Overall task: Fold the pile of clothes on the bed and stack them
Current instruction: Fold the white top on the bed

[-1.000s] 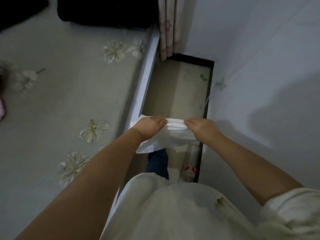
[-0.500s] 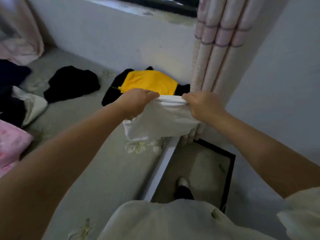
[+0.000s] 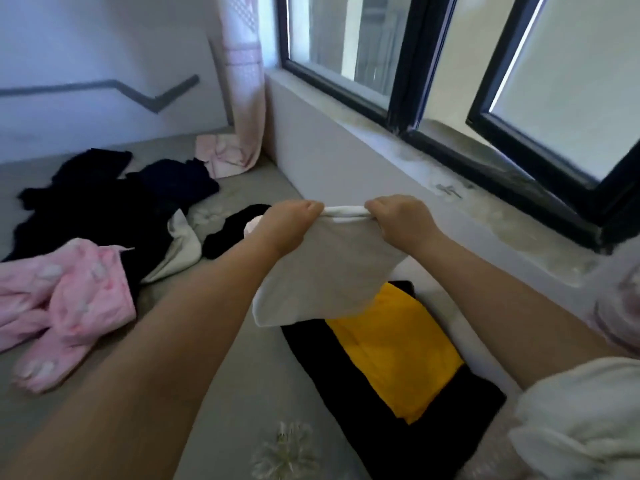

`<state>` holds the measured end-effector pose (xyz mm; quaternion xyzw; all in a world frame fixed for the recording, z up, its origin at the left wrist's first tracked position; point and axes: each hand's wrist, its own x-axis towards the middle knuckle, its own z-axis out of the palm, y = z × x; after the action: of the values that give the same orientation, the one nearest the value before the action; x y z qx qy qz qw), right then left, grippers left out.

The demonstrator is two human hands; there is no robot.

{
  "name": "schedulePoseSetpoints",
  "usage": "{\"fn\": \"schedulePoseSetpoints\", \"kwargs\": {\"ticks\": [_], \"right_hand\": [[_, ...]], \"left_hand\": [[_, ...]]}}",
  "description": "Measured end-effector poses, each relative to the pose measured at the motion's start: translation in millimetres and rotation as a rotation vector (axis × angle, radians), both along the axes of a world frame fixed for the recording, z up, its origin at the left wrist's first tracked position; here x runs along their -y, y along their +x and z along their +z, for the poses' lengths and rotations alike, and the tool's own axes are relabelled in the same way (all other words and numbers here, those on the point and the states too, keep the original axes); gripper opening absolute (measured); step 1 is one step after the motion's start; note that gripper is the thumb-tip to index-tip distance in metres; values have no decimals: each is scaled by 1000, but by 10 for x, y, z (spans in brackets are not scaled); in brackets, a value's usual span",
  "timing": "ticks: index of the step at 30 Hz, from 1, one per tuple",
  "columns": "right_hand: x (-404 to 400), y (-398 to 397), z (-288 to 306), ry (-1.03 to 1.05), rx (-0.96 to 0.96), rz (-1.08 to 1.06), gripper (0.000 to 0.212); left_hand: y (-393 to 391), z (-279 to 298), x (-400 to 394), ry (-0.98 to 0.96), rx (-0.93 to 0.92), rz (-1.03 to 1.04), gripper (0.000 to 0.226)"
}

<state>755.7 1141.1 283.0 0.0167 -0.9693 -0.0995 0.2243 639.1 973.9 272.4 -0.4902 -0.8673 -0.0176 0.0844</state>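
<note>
White cloth, a folded garment (image 3: 322, 271), is hanging in the air above the bed (image 3: 214, 344), its top edge pinched by the left hand (image 3: 294, 221) and the right hand (image 3: 401, 220), fingers curled round the hem. Directly beneath it a stack is lying near the windowsill wall: a yellow garment (image 3: 398, 348) on a black garment (image 3: 398, 438), both folded. Further out, a dark heap (image 3: 104, 206) and pink clothes (image 3: 72, 292) are waiting unfolded, so most of the job appears to remain.
</note>
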Motion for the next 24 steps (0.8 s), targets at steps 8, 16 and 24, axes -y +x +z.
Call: {"fn": "schedulePoseSetpoints", "kwargs": {"ticks": [8, 16, 24], "right_hand": [[-952, -236, -592, 47, 37, 148, 31], [-1351, 1015, -2333, 78, 688, 198, 39], [-1431, 1267, -2671, -41, 670, -26, 49]], "left_hand": [[89, -696, -895, -28, 118, 5, 32], [1470, -2387, -1243, -350, 596, -165, 36], [1899, -2772, -1100, -370, 340, 201, 59]]}}
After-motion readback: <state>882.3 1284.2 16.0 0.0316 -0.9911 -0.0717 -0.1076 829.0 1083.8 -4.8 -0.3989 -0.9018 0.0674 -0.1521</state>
